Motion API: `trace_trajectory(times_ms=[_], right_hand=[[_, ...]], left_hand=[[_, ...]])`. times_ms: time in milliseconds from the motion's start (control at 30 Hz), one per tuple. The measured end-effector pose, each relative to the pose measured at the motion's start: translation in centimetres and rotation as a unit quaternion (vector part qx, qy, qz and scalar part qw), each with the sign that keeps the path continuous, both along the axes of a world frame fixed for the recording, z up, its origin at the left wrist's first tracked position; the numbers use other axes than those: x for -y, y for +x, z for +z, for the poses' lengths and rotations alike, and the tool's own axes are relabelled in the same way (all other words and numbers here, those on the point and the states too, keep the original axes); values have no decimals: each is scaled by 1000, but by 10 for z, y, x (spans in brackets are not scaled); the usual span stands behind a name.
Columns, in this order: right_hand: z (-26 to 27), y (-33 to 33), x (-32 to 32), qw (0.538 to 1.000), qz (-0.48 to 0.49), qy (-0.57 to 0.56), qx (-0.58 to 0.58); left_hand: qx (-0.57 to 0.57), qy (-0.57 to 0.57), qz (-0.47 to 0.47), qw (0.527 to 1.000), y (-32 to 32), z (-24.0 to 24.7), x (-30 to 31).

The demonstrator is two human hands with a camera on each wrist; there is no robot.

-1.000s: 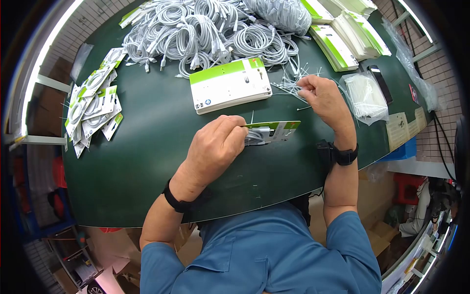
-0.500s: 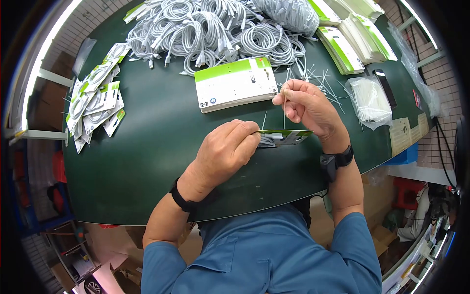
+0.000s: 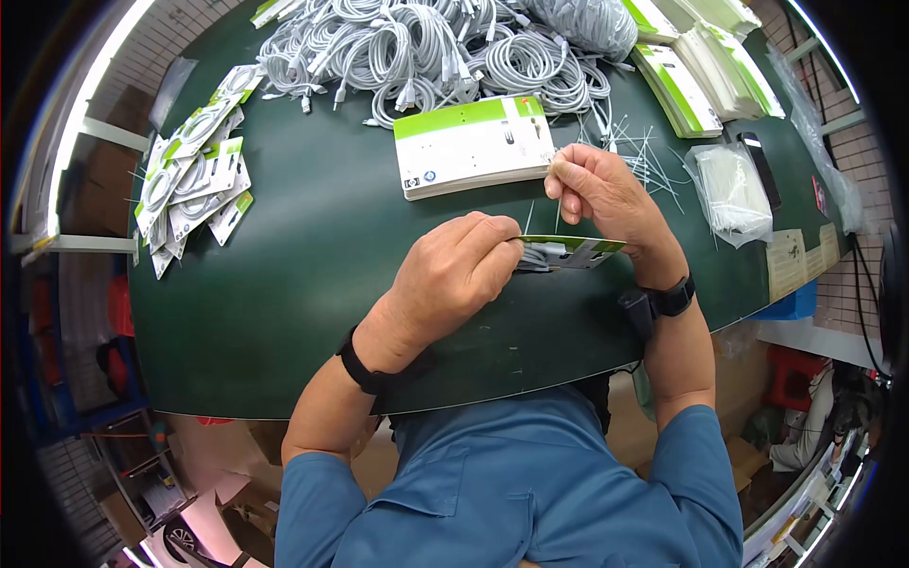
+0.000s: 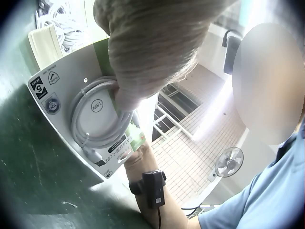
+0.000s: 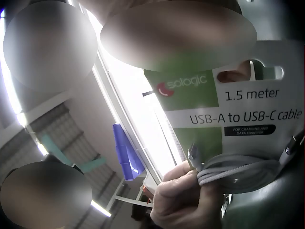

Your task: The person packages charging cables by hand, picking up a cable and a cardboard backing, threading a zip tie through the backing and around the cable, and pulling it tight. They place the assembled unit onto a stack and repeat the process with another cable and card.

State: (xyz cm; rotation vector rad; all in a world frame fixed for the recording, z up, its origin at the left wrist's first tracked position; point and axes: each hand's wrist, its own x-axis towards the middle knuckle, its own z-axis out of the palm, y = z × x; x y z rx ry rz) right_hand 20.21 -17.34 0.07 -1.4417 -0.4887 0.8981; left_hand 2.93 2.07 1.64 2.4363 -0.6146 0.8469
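Note:
My left hand [image 3: 456,275] pinches a green and white cable card [image 3: 582,248] near its edge and holds it above the table. A coiled grey cable [image 4: 78,112] lies against the card [image 4: 62,81], as the left wrist view shows. Thin white ties stand up behind the card in the head view. Just above the card's far end, my right hand [image 3: 606,194] has its thumb and forefinger together on a thin white tie [image 3: 558,214]. In the right wrist view, fingers [image 5: 176,195] hold the card beside the cable.
A stack of cards [image 3: 473,151] lies ahead, with a heap of grey cables [image 3: 407,57] behind it. Finished-looking cards with cables [image 3: 194,180] lie at left. Loose ties [image 3: 649,166], a bag of ties [image 3: 731,194], a phone [image 3: 760,170] and more card stacks [image 3: 677,90] are at right.
My right hand has come from the loose ties towards the card, now with a tie between its fingertips. My left hand and its card have shifted right in the head view.

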Motion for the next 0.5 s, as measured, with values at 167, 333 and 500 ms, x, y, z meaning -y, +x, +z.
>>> trace_trajectory(times_ms=[167, 333, 500], right_hand=[[1, -3, 0, 999, -6, -20, 32], [0, -1, 0, 999, -29, -19, 27], [7, -1, 2, 995, -23, -34, 86]], left_hand=[[7, -9, -4, 1000, 2, 0, 1], [8, -5, -9, 1000, 2, -2, -1], [22, 1, -10, 1000, 3, -5, -1]])
